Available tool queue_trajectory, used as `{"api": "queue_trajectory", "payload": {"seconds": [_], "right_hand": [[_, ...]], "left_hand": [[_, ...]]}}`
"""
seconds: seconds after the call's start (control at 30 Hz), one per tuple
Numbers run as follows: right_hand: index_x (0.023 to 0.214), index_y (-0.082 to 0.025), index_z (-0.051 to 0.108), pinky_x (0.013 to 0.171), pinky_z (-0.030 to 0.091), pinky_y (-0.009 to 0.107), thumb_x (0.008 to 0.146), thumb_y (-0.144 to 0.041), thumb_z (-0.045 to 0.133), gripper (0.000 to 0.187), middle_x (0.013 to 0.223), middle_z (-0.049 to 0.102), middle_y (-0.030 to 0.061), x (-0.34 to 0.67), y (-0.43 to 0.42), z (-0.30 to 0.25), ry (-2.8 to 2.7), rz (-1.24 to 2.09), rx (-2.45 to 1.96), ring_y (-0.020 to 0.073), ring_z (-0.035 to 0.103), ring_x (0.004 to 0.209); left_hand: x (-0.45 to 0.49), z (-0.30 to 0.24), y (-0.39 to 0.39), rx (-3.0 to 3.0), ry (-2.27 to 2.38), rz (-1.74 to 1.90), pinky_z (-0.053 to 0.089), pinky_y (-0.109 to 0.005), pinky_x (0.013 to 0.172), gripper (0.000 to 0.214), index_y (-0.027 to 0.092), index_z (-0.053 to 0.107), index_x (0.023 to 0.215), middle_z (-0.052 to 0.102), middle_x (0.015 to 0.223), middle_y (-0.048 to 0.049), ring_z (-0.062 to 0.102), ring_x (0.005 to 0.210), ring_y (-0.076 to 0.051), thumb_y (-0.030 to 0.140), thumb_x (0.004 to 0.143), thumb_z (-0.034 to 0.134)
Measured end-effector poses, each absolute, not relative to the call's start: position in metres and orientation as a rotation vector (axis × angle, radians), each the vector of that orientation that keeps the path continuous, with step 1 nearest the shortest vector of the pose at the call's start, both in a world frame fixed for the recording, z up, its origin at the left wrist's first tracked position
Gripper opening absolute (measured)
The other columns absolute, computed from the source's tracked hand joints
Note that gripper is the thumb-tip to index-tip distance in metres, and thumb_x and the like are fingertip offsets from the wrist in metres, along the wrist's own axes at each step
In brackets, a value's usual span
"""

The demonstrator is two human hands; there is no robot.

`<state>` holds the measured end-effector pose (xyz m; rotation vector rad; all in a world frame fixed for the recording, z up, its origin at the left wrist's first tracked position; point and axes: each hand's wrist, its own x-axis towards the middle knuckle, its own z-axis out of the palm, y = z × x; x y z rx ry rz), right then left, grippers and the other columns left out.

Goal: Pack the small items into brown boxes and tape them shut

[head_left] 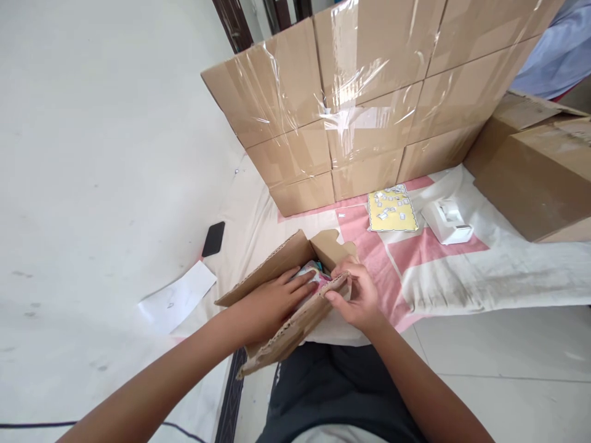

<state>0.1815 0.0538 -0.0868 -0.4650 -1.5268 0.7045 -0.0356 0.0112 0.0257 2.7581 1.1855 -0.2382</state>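
Observation:
A small open cardboard box (277,264) lies on the floor cloth in front of me, its flaps raised. My left hand (272,301) reaches inside it, fingers stretched flat onto a colourful packet (314,271) in the box. My right hand (355,292) pinches the near flap (300,323) of the box at its right end, fingers curled round the edge.
A wall of taped cardboard cartons (369,98) stands behind. A yellow sheet with small stickers (391,209) and a white tape dispenser (447,221) lie on the pink-and-white cloth (462,271). A black phone (213,239) and a white paper (178,297) lie left. Another carton (535,166) sits right.

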Motion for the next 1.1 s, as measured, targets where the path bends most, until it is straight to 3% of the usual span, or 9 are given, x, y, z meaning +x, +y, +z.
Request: {"api": "queue_trajectory", "payload": {"seconds": [0.17,0.27,0.4,0.5,0.6,0.7,0.87,1.0,1.1], "right_hand": [[0.124,-0.032,0.058,0.087,0.055,0.051,0.088,-0.036,0.078,0.042,0.103,0.058,0.0070,0.188,0.045,-0.094,-1.497,0.535,-0.554,0.0290,0.061,0.099],[0.142,-0.035,0.049,0.103,0.052,0.058,0.082,-0.051,0.082,0.070,0.132,0.051,0.0133,0.191,0.047,-0.096,-1.363,0.481,-0.691,0.0357,0.054,0.128],[0.159,-0.036,0.033,0.116,0.046,0.059,0.088,-0.063,0.074,0.086,0.159,0.044,0.0145,0.188,0.055,-0.095,-1.447,0.879,-0.581,0.0359,0.042,0.151],[0.157,-0.035,0.038,0.115,0.049,0.057,0.092,-0.053,0.075,0.077,0.152,0.058,0.0134,0.184,0.057,-0.093,-1.513,1.061,-0.465,0.0333,0.056,0.141],[0.143,-0.032,0.055,0.105,0.056,0.053,0.095,-0.040,0.075,0.053,0.127,0.073,0.0108,0.181,0.053,-0.092,-1.507,1.041,-0.558,0.0309,0.068,0.121],[0.123,-0.029,0.067,0.096,0.059,0.046,0.098,-0.031,0.068,0.025,0.115,0.073,0.0088,0.180,0.045,-0.093,-1.487,0.887,-0.687,0.0282,0.069,0.113],[0.153,-0.031,0.045,0.103,0.056,0.050,0.093,-0.023,0.065,0.064,0.153,0.053,0.0129,0.178,0.044,-0.086,-1.471,0.658,-0.912,0.0317,0.052,0.141],[0.166,-0.035,0.023,0.121,0.043,0.057,0.096,-0.022,0.055,0.078,0.174,0.028,0.0073,0.182,0.062,-0.076,-1.553,0.728,-0.926,0.0296,0.028,0.161],[0.167,-0.037,0.025,0.128,0.034,0.056,0.097,-0.022,0.054,0.077,0.174,0.029,0.0021,0.188,0.079,-0.070,-1.597,0.730,-0.895,0.0264,0.026,0.162]], "left_hand": [[-0.047,0.047,-0.019,2.630,1.351,-0.101,0.051,-0.038,0.109,0.043,0.024,0.056,0.147,0.063,0.150,-0.0063,0.061,0.134,-0.023,0.025,0.105,0.046],[-0.072,0.040,-0.056,2.615,1.522,0.310,0.050,-0.041,0.108,0.035,0.028,0.062,0.138,0.070,0.140,-0.0059,0.063,0.129,-0.024,0.032,0.107,0.045],[-0.102,-0.008,-0.103,2.420,1.573,0.740,0.043,-0.056,0.116,0.075,0.031,0.053,0.149,0.064,0.147,-0.0107,0.055,0.141,-0.032,0.074,0.102,0.014],[-0.106,-0.047,-0.112,2.423,1.568,0.694,0.024,-0.065,0.127,0.092,0.030,0.051,0.153,0.054,0.157,-0.0143,0.045,0.150,-0.038,0.089,0.090,0.017],[-0.101,-0.072,-0.096,2.382,1.552,0.924,0.014,-0.069,0.128,0.075,0.034,0.052,0.151,0.053,0.159,-0.0115,0.038,0.155,-0.036,0.076,0.100,0.018],[-0.094,-0.081,-0.067,2.193,1.622,1.278,0.020,-0.069,0.127,0.056,0.038,0.041,0.158,0.037,0.170,-0.0076,0.028,0.160,-0.032,0.052,0.108,0.020],[-0.086,-0.077,-0.016,1.939,1.666,1.467,0.027,-0.061,0.128,0.074,0.034,0.007,0.168,-0.006,0.179,-0.0041,0.003,0.166,-0.030,0.035,0.100,0.035],[-0.082,-0.079,0.014,1.850,1.626,1.410,0.031,-0.058,0.127,0.084,0.029,-0.010,0.167,0.009,0.178,-0.0111,0.015,0.164,-0.028,0.029,0.093,0.031],[-0.088,-0.076,0.030,1.965,1.565,1.370,0.036,-0.056,0.125,0.070,0.026,0.019,0.165,0.045,0.157,-0.0149,0.039,0.155,-0.028,0.029,0.097,0.030]]}}
